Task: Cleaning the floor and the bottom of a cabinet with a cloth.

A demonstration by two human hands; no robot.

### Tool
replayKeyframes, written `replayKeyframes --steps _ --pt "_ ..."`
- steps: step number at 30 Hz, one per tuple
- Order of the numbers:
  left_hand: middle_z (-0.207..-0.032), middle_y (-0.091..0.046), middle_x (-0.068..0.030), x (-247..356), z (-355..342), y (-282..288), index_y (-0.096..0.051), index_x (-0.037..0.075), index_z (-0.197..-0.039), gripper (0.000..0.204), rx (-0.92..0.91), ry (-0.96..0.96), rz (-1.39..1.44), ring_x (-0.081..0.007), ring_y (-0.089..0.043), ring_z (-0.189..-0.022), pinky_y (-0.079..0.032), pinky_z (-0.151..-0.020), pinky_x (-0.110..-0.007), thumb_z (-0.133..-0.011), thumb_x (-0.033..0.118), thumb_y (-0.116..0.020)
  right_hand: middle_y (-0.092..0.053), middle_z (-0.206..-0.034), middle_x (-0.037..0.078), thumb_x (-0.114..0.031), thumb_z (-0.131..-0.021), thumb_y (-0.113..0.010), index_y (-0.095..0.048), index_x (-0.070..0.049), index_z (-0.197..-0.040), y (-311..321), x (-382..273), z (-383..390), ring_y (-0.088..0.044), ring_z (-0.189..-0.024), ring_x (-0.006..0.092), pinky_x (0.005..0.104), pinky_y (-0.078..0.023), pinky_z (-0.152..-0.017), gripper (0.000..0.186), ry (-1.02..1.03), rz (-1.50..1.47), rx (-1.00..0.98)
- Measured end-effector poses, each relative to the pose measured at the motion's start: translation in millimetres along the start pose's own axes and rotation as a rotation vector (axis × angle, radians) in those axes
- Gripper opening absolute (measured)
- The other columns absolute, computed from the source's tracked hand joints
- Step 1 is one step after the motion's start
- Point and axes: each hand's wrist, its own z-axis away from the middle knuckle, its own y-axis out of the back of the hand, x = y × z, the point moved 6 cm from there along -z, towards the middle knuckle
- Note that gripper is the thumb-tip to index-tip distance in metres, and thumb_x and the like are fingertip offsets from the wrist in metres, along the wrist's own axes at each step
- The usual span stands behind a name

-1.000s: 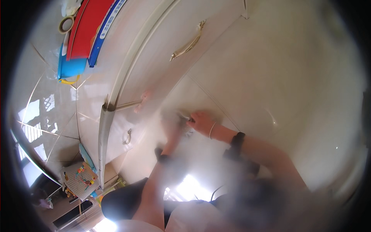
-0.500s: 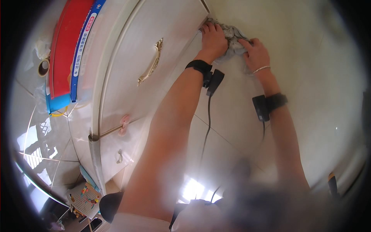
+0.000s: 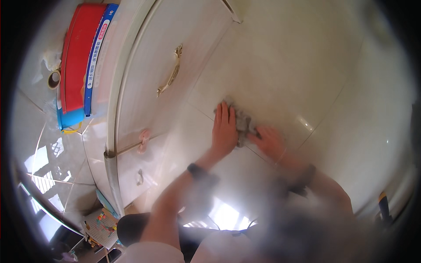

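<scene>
Crumpled grey-and-white cloth (image 3: pixel 244 122): on glossy cream floor tiles (image 3: pixel 285 65), under and between the hands, nearer the body than half a second ago, so a different patch lies beneath it. Left hand (image 3: pixel 225 132): open, palm down upon it; right hand (image 3: pixel 270 142): blurred, fingers at its edge, grip indeterminable. Leftward of both: glossy white cabinet front (image 3: pixel 147 74), ornate gold-toned metal handle (image 3: pixel 177 65); farther left, long red panel (image 3: pixel 81 57).
</scene>
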Motion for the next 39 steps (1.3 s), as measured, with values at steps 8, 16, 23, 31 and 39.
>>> replayKeyframes --steps 8,16,23,31,39 --pt "-0.128 -0.043 -0.0275 -34.1 -265.1 14.7 -0.046 -0.009 -0.119 0.050 0.205 -0.050 -0.044 -0.0432 -0.038 -0.121 -0.032 -0.103 -0.048 -0.076 0.015 -0.058 -0.054 -0.093 0.009 -0.008 -0.074 -0.059 -0.063 -0.020 -0.112 37.6 148.8 -158.8 -0.059 -0.086 0.0271 0.0384 -0.049 -0.073 0.040 -0.287 0.333 0.207" --pt "-0.115 -0.050 -0.0225 -14.0 -269.1 22.5 -0.048 -0.005 -0.110 0.042 0.314 -0.169 -0.144 -0.0388 -0.047 -0.108 -0.039 -0.094 -0.046 -0.075 0.016 -0.061 -0.054 -0.097 0.011 -0.009 -0.076 -0.061 -0.061 -0.018 -0.114 53.9 172.9 -167.4 -0.059 -0.090 0.0284 0.0391 -0.050 -0.075 0.040 -0.403 0.340 0.117" --pt "-0.109 -0.053 -0.0199 21.8 -129.6 18.2 -0.052 -0.002 -0.109 0.043 0.120 -0.057 -0.092 -0.0365 -0.051 -0.103 -0.042 -0.087 -0.045 -0.073 0.015 -0.066 -0.054 -0.098 0.011 -0.010 -0.074 -0.061 -0.063 -0.020 -0.114 58.0 128.8 -98.8 -0.058 -0.090 0.0303 0.0399 -0.049 -0.080 0.041 -0.530 -0.018 -0.140" --pt "-0.132 -0.038 -0.0250 32.8 -138.3 49.4 -0.046 -0.006 -0.123 0.054 0.268 -0.008 0.085 -0.0429 -0.039 -0.120 -0.035 -0.099 -0.048 -0.080 0.021 -0.066 -0.060 -0.098 0.014 -0.006 -0.074 -0.055 -0.068 -0.019 -0.108 79.7 178.6 -170.7 -0.060 -0.092 0.0317 0.0380 -0.048 -0.083 0.038 -0.536 -0.236 0.541" --pt "-0.125 -0.049 -0.0215 -22.2 -234.0 -2.6 -0.038 -0.001 -0.134 0.062 0.442 0.022 0.677 -0.0376 -0.046 -0.117 -0.036 -0.099 -0.045 -0.082 0.021 -0.065 -0.059 -0.108 0.019 -0.014 -0.087 -0.051 -0.063 -0.007 -0.111 47.3 195.3 -279.7 -0.060 -0.098 0.0332 0.0408 -0.048 -0.088 0.028 -0.614 0.038 0.425"
